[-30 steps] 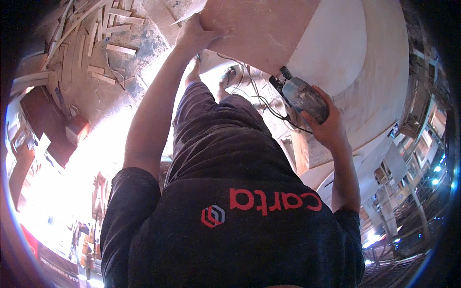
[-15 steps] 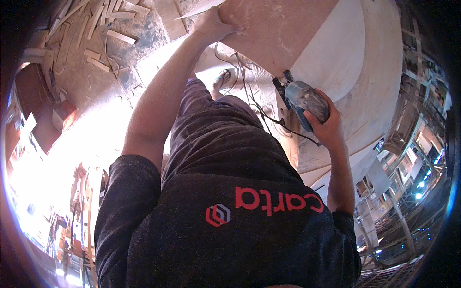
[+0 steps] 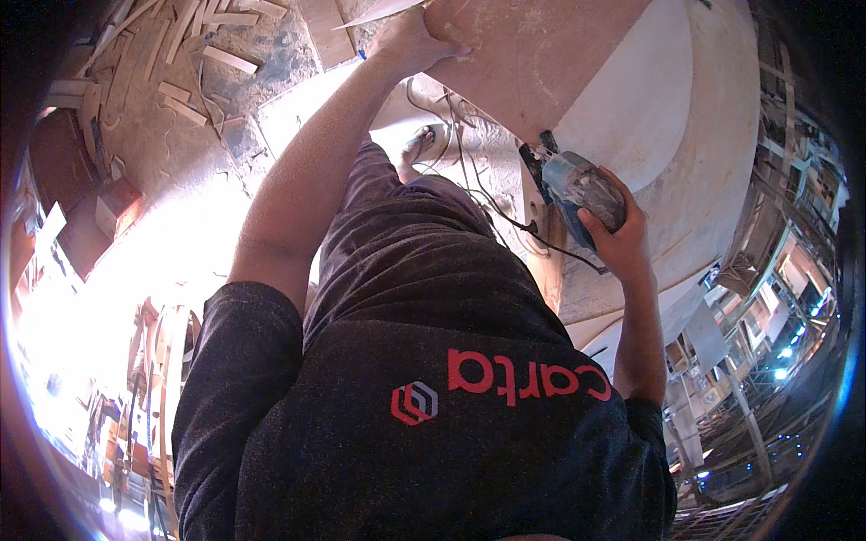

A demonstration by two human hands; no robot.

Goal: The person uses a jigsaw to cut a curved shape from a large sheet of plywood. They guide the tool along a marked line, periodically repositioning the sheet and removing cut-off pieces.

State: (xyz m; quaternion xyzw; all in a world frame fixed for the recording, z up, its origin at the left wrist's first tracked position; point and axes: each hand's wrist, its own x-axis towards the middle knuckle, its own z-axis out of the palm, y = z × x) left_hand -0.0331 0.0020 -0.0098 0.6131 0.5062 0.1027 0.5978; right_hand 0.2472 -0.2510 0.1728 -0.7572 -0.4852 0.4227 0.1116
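Note:
My right hand (image 3: 621, 233) is wrapped round the body of a dusty grey-blue jigsaw (image 3: 582, 185). The jigsaw's front end sits at the lower corner of a reddish-brown wood sheet (image 3: 532, 59); its blade is too small to make out. Up at the sheet's left edge is my left hand (image 3: 410, 45), its thumb lying on the top face and the other fingers partly hidden. A dark cord (image 3: 478, 185) hangs near the jigsaw and loops below the sheet.
Beside the brown sheet lies a pale curved panel (image 3: 631, 99) on a larger light board (image 3: 722, 153). Loose wood strips (image 3: 230, 59) are scattered on the floor at far left. Bright sunlight washes out the left side. Stacked timber (image 3: 149, 388) stands at lower left.
The whole view has shifted slightly, with the sheet, jigsaw and both hands appearing a little further right. Both hands keep their holds.

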